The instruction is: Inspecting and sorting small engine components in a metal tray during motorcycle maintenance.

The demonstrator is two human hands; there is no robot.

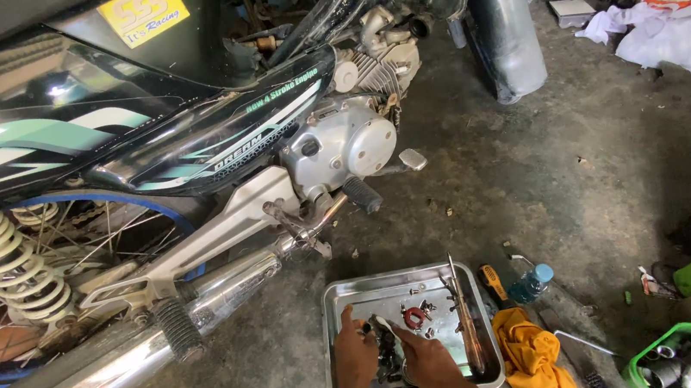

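**Both hands in the parts tray next to the bike**

The metal tray [488, 377] sits on the concrete floor [568, 169], just below the motorcycle's chrome exhaust [202, 301] and footpeg [361, 194]. Both of the person's hands are down in it. The left hand [355, 351] has its index finger pointing up and the other fingers curled around a small dark part [383, 346], and the right hand [423, 358] is pinching that same cluster from the other side, so the part sits right between the two hands. It's too small and dark to say exactly what it is.

Just right of the hands there's a little red ring [413, 316] and some loose bolts, plus a long thin steel tool [464, 319] lying along the tray's right edge. The tray is shiny, stamped, with rounded corners. Beside it is a crumpled orange rag [533, 355], soft and wrinkly, and a yellow-handled screwdriver [492, 283].
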